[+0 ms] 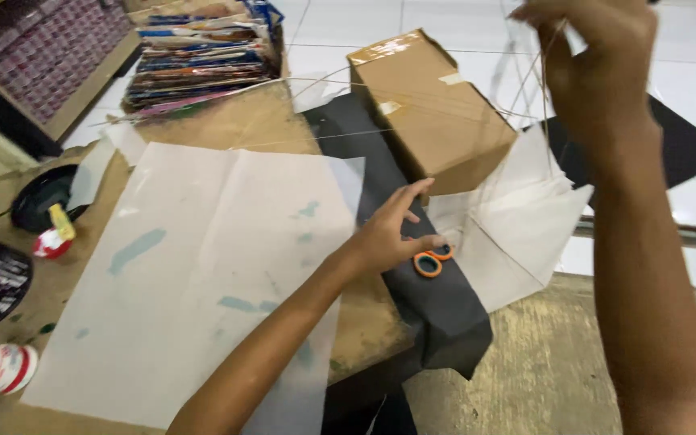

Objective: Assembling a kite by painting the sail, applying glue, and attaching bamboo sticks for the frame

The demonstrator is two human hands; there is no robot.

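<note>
— How does the left hand (392, 234) sit?

— Its bare forearm comes up from the lower edge and stretches forward. The palm faces down, the fingers (414, 193) are spread and partly curled, and the thumb points forward.

— And the right hand (598, 48)?

— It is raised high at the top right, with the forearm upright and the fingers pinched together near the top edge.

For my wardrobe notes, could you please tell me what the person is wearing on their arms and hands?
Nothing shows on either: the left hand and right hand are bare, without gloves, rings or a watch in view, and both forearms are uncovered, with no sleeve reaching into the picture.
</note>
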